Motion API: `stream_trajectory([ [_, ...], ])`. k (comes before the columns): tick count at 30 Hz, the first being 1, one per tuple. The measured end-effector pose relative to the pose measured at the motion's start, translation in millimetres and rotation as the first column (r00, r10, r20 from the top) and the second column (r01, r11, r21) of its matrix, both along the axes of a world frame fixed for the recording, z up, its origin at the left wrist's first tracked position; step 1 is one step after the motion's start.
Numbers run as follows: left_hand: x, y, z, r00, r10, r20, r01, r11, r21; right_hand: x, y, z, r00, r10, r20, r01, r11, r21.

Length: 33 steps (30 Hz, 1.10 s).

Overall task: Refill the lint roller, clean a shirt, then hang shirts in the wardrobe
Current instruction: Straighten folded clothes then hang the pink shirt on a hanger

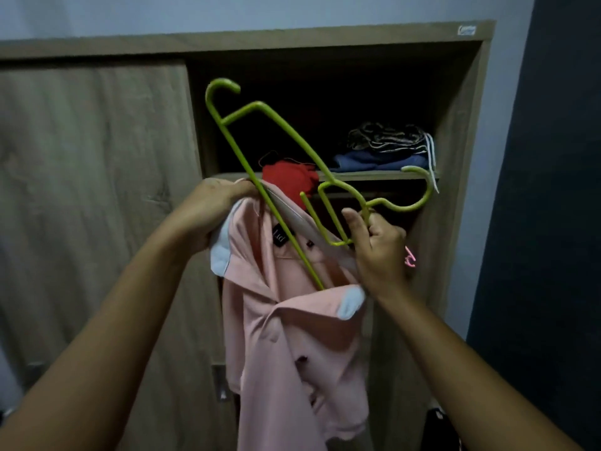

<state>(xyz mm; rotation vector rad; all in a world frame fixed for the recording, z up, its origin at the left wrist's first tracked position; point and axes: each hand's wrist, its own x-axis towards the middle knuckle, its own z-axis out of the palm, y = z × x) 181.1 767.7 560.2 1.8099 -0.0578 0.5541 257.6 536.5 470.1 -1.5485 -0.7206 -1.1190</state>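
— Pink shirt (292, 336)? Hangs collar-up in front of the open wardrobe (325, 37), not yet on any rail.
— Gripped how?
— Bunched at the collar's left side by the left hand (211, 209), fingers curled round cloth. Clamped lower right by the right hand (377, 252), closed round the low end of the green hangers (234, 144).
— Hangers, plural?
— Looks like two: one hook up-left, another out to the right. Cannot tell how tangled.
— Lie of the long one?
— Runs on a slant, hook high and left, far end low and right, dipping into the neck opening just beside the right hand. Lies across the collar, so probably needs swinging level and feeding toward the left-hand shoulder. Nearer the right hand for steering.
— Any writing?
— Black neck label (280, 238) inside the collar, pale letters upside down, too blurred to read surely. Sticker (466, 30) on the wardrobe's top edge, also unreadable. Folded clothes (387, 151) and a red cloth (289, 177) on the shelf (374, 175) behind, no print legible there either.
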Motion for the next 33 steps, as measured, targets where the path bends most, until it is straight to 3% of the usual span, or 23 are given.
stream_trajectory([
  [4, -3, 32, -2, 1.000, 0.002, -0.009, -0.003, 0.999, -0.039, 10, -18, 2, 0.998, -0.065, 0.021, 0.069, 0.948, -0.311],
  [11, -4, 65, -15, 0.991, 0.012, -0.136, -0.023, 0.997, -0.078, 7, -36, 35, 0.981, -0.188, -0.038, 0.112, 0.724, -0.681],
  [15, -2, 75, -17, 0.977, 0.100, -0.189, -0.109, 0.993, -0.042, 2, -35, 43, 0.940, -0.329, -0.087, 0.126, 0.573, -0.810],
  [19, -2, 69, -19, 0.968, 0.200, -0.154, -0.193, 0.979, 0.065, 6, -34, 43, 0.895, -0.419, -0.153, 0.087, 0.502, -0.861],
  [23, -3, 56, -19, 0.968, 0.239, -0.073, -0.231, 0.967, 0.108, 3, -22, 35, 0.888, -0.448, -0.103, 0.064, 0.342, -0.937],
  [25, -2, 41, -23, 0.975, 0.221, -0.013, -0.218, 0.970, 0.111, 5, -16, 29, 0.906, -0.382, -0.183, -0.023, 0.388, -0.921],
  [28, 0, 19, -35, 0.992, 0.127, 0.023, -0.128, 0.985, 0.119, 7, -14, 28, 0.910, -0.141, -0.390, -0.250, 0.564, -0.787],
  [33, 0, 3, -42, 0.998, 0.049, 0.034, -0.053, 0.989, 0.140, -11, -3, 42, 0.827, 0.120, -0.549, -0.505, 0.588, -0.632],
])
